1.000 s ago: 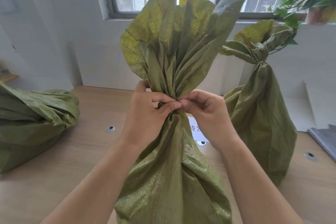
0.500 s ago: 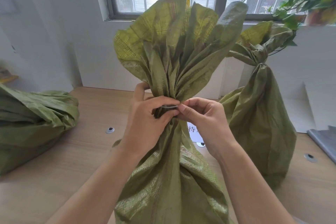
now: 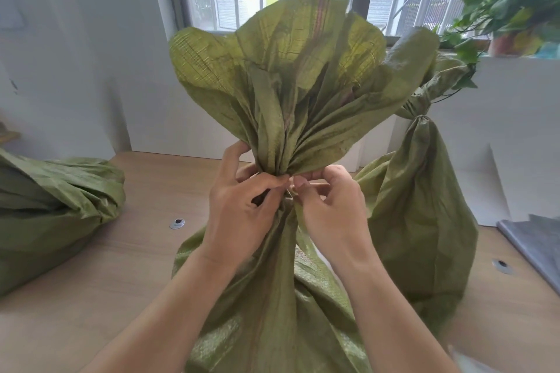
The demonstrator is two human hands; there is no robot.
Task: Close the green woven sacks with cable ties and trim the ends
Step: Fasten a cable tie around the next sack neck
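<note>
Green woven sack (image 3: pixel 272 297) stands on the table (image 3: pixel 91 281) right in front of me, top fanned out above a bunched neck. Step looks like cinching the cable tie (image 3: pixel 290 192), which is barely visible. Left grip (image 3: pixel 239 206) clenches the neck, and right grip (image 3: pixel 333 209) pinches the tie end. Next, I'd say: pull tight, then trim.

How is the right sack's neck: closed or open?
Closed: the right sack stands upright, neck cinched tight under its bunched top; tie itself unclear.

head-worn view, forward and down, close-up
</note>
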